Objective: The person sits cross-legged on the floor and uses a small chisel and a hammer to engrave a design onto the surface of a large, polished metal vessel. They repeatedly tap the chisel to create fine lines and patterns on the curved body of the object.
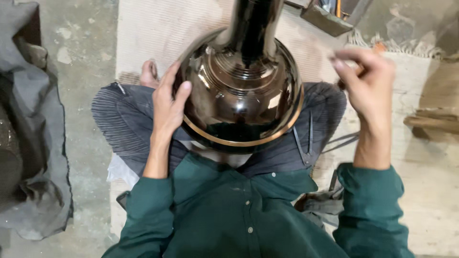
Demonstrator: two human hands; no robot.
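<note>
Seated cross-legged on a pale woven floor mat (153, 28), a person in a dark green button-up shirt (229, 215) and grey ribbed trousers (124, 119) steadies a large, polished dark metal vessel with a round bulbous body and a tall narrow neck (241, 95). It rests in the lap, between the knees, with the neck pointing away from the person and a thin copper-coloured band running round its widest edge. A bare foot (149, 74) shows just beyond the left knee, beside the vessel's body.

Crumpled grey cloth (43, 143) lies heaped on the concrete floor (86, 57) at the left, well apart from the work. A dark metal box-like object (325, 19) sits at the top of the mat, near the vessel's neck, and a brownish wooden piece (432, 122) lies at the far right. More grey cloth (325, 205) is bunched beside the right hip.

The left hand (167, 107) is pressed flat against the vessel's left flank, fingers spread and curved to the round surface, thumb resting on the shining shoulder. The right hand (368, 86) is raised clear of the vessel on its right side, blurred, fingers curled narrowly around a small brownish object (356, 71) whose kind cannot be made out. Both forearms are bare from the cuffs, elbows out to the sides.
</note>
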